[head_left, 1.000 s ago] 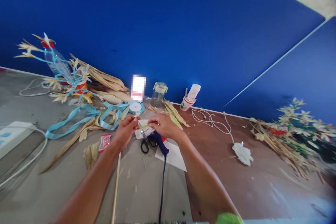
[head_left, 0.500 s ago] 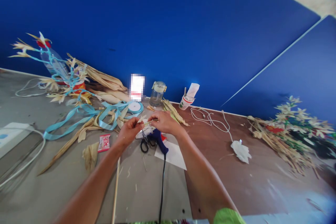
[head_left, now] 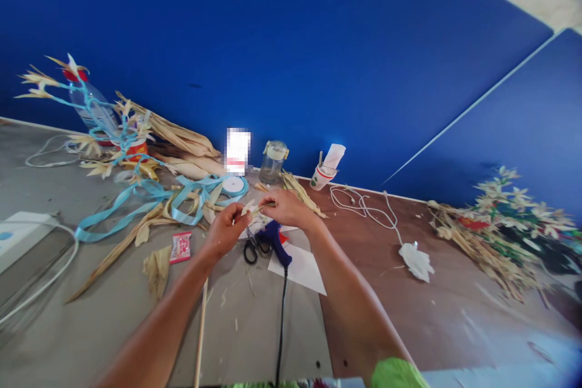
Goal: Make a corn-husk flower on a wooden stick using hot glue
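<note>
Between my two hands is a small pale strip of corn husk (head_left: pixel 248 207), its lower part hidden by fingers. My left hand (head_left: pixel 224 231) is closed, thumb and fingers pinching the strip. My right hand (head_left: pixel 286 208) is also closed in a pinch at the strip's other side; its fingertips are partly hidden. Just below them lie black-handled scissors (head_left: pixel 250 251) and a dark blue glue gun (head_left: pixel 277 244), its cord running toward me. White paper (head_left: pixel 300 270) lies under the glue gun.
Light blue ribbon (head_left: pixel 109 225) and its spool (head_left: pixel 233 185) lie left, near dried husks (head_left: pixel 177 136) and a husk-flower branch (head_left: pixel 97 121). A glass jar (head_left: pixel 273 163) and paper cup (head_left: pixel 322 177) stand behind. A candy packet (head_left: pixel 180 247) and thin stick (head_left: pixel 200 333) are nearer. Husk flowers (head_left: pixel 513 200) lie right.
Both hands stay close together and have shifted only slightly. The pale strip now shows more upright above my left fingertips. Things on the table have not moved noticeably.
</note>
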The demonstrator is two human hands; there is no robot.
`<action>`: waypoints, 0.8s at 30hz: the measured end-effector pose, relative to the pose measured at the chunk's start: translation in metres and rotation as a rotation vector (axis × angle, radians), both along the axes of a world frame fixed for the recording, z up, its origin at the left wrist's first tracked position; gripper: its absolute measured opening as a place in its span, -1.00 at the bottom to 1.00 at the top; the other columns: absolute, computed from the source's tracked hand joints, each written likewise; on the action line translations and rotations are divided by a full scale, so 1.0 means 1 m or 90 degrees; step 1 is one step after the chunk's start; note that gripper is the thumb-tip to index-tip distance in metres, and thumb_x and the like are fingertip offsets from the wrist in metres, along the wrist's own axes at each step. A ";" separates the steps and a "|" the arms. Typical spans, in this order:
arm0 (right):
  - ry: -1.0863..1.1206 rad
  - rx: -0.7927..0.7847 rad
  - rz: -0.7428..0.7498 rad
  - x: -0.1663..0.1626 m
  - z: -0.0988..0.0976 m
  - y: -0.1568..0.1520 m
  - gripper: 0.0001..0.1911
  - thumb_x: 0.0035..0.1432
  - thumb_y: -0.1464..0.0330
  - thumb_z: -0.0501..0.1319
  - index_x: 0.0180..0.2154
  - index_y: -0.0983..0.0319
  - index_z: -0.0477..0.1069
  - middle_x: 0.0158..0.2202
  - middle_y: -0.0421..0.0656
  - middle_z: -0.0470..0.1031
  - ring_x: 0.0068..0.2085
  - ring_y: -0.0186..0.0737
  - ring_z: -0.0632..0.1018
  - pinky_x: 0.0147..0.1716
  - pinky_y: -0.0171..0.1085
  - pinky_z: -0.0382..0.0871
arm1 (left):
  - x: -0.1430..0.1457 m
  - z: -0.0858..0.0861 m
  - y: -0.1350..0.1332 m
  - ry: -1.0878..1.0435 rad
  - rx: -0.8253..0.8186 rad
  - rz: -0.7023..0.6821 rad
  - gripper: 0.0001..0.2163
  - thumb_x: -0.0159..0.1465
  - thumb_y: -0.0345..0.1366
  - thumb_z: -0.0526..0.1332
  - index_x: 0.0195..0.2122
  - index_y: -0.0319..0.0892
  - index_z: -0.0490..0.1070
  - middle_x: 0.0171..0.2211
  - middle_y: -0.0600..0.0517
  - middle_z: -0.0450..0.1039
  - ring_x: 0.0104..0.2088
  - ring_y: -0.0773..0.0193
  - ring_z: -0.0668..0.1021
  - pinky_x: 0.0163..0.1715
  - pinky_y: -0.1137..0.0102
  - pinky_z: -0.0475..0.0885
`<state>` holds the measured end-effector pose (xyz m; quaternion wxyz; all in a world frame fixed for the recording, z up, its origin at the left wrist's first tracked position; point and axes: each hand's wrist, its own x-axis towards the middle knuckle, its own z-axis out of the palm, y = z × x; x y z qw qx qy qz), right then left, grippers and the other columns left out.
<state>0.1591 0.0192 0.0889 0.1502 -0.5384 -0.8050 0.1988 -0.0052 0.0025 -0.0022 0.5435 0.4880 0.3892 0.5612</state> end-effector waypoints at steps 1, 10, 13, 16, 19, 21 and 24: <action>0.003 0.015 -0.030 0.001 -0.001 0.001 -0.86 0.00 0.37 0.21 -0.34 0.15 0.51 -0.31 -0.24 0.54 -0.22 -0.22 0.49 -0.14 -0.23 0.23 | 0.000 0.001 0.000 -0.004 -0.011 -0.011 -0.87 -0.03 -0.31 0.35 -0.49 -0.19 0.43 -0.61 0.15 0.29 -0.58 0.40 0.30 -0.57 0.49 0.19; 0.449 -0.006 -0.215 -0.021 -0.039 -0.006 -0.70 0.01 0.15 0.18 -0.36 0.26 0.41 -0.44 -0.20 0.42 -0.41 -0.32 0.41 -0.37 -0.33 0.30 | 0.003 0.010 0.000 -0.201 -0.065 0.071 -0.80 -0.07 -0.31 0.40 -0.49 -0.19 0.39 -0.57 0.15 0.37 -0.55 0.43 0.38 -0.54 0.51 0.26; 0.505 -0.078 -0.216 -0.042 -0.045 -0.010 -0.75 -0.11 0.19 0.27 -0.53 0.25 0.35 -0.56 -0.27 0.35 -0.50 -0.37 0.34 -0.46 -0.37 0.25 | 0.004 0.010 0.000 -0.245 -0.075 0.047 -0.80 -0.08 -0.32 0.41 -0.48 -0.20 0.41 -0.52 0.11 0.43 -0.49 0.41 0.43 -0.48 0.50 0.31; 0.588 -0.159 -0.216 -0.050 -0.045 -0.012 -0.77 -0.13 0.23 0.26 -0.56 0.25 0.32 -0.62 -0.31 0.29 -0.55 -0.41 0.28 -0.51 -0.38 0.20 | 0.003 0.012 0.001 -0.290 -0.107 0.018 -0.81 -0.10 -0.36 0.41 -0.48 -0.23 0.44 -0.50 0.07 0.46 -0.47 0.39 0.46 -0.45 0.48 0.34; 0.593 -0.162 -0.191 -0.044 -0.043 -0.014 -0.83 -0.11 0.27 0.22 -0.56 0.25 0.34 -0.61 -0.30 0.30 -0.54 -0.39 0.30 -0.49 -0.37 0.21 | 0.001 0.013 0.000 -0.311 -0.152 -0.016 -0.81 -0.13 -0.39 0.43 -0.52 -0.26 0.45 -0.53 0.07 0.45 -0.51 0.42 0.46 -0.46 0.49 0.35; 0.547 -0.133 -0.169 -0.038 -0.039 -0.016 -0.89 -0.10 0.33 0.17 -0.54 0.26 0.37 -0.58 -0.28 0.36 -0.50 -0.36 0.36 -0.43 -0.36 0.24 | 0.001 0.012 -0.001 -0.301 -0.163 -0.035 -0.81 -0.13 -0.39 0.43 -0.52 -0.26 0.45 -0.54 0.09 0.44 -0.51 0.44 0.45 -0.46 0.51 0.35; 0.456 -0.091 -0.154 -0.032 -0.034 -0.019 -0.90 -0.12 0.41 0.11 -0.49 0.25 0.40 -0.51 -0.25 0.41 -0.43 -0.31 0.40 -0.35 -0.34 0.27 | 0.003 0.011 -0.003 -0.289 -0.156 -0.035 -0.80 -0.13 -0.36 0.44 -0.52 -0.25 0.44 -0.55 0.12 0.43 -0.50 0.45 0.45 -0.45 0.53 0.35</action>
